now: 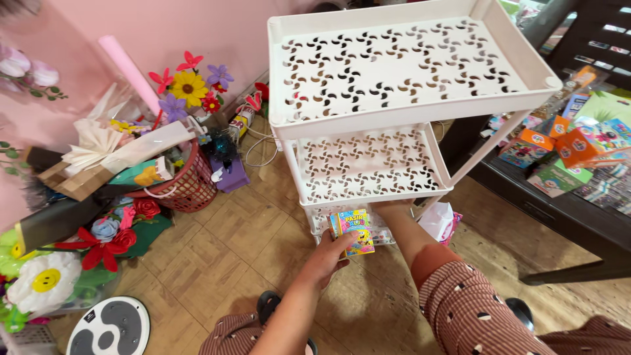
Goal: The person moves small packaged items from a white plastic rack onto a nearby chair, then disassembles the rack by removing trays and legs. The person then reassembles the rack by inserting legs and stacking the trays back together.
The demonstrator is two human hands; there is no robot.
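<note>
A white plastic three-tier rack (401,121) with pierced shelves stands on the tiled floor in front of me. My left hand (327,258) holds a small colourful cardboard box (353,231) at the front of the lowest shelf. My right hand (392,207) reaches up under the middle shelf (368,164); its fingers are hidden behind that shelf's front edge, so what they touch cannot be seen. Both upper shelves carry nothing.
A red basket (190,187) stuffed with paper and craft flowers sits left, among artificial flowers (189,84) and a pink roll (130,72). A dark table (559,210) on the right bears several colourful boxes. A round black-and-white disc (108,327) lies bottom left.
</note>
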